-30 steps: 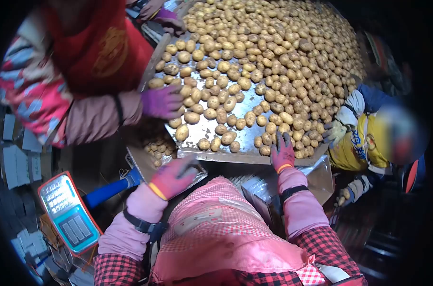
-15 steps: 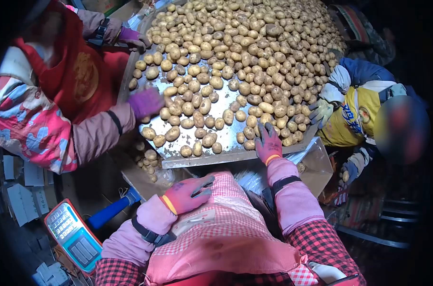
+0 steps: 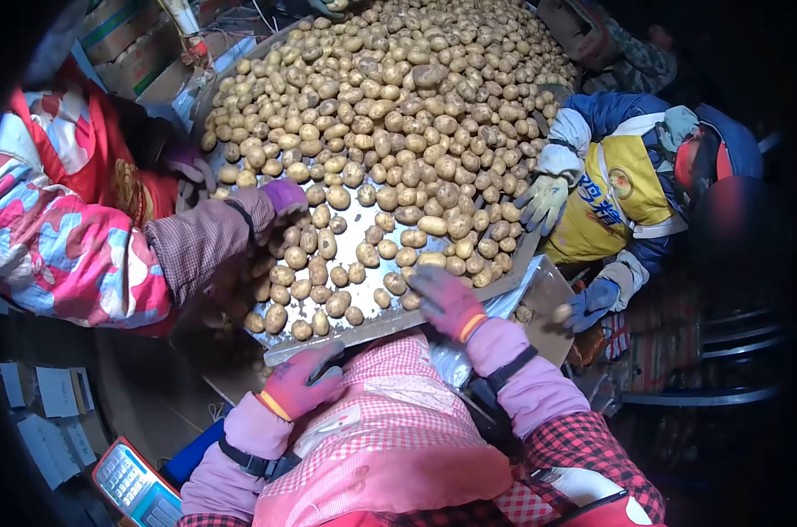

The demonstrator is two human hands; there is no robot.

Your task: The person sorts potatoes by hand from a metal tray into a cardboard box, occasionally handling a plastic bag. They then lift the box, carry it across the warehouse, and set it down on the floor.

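Observation:
Many potatoes (image 3: pixel 416 167) lie heaped on a metal-topped table (image 3: pixel 363 220), thinning out toward its front edge. My right hand (image 3: pixel 451 303), in a pink and grey glove, reaches over that edge with fingers stretched out against the nearest potatoes. It is open and grips none of them. My left hand (image 3: pixel 303 382), gloved alike, hovers before my pink checked apron (image 3: pixel 389 422), just short of the table's front corner. Its fingers are loosely bent and apart, with nothing visible in them.
At left, a person's purple-gloved hand (image 3: pixel 284 198) is among the potatoes. A person in a yellow apron (image 3: pixel 600 198) stands at right, a blue-gloved hand (image 3: pixel 591 306) beside a potato over a cardboard box (image 3: pixel 548 290). A scale (image 3: pixel 135 483) sits lower left.
The view has shifted, so the table appears farther left. My right hand has moved left along the front edge. The left person leans farther in, and the right person's lower hand has risen toward the box.

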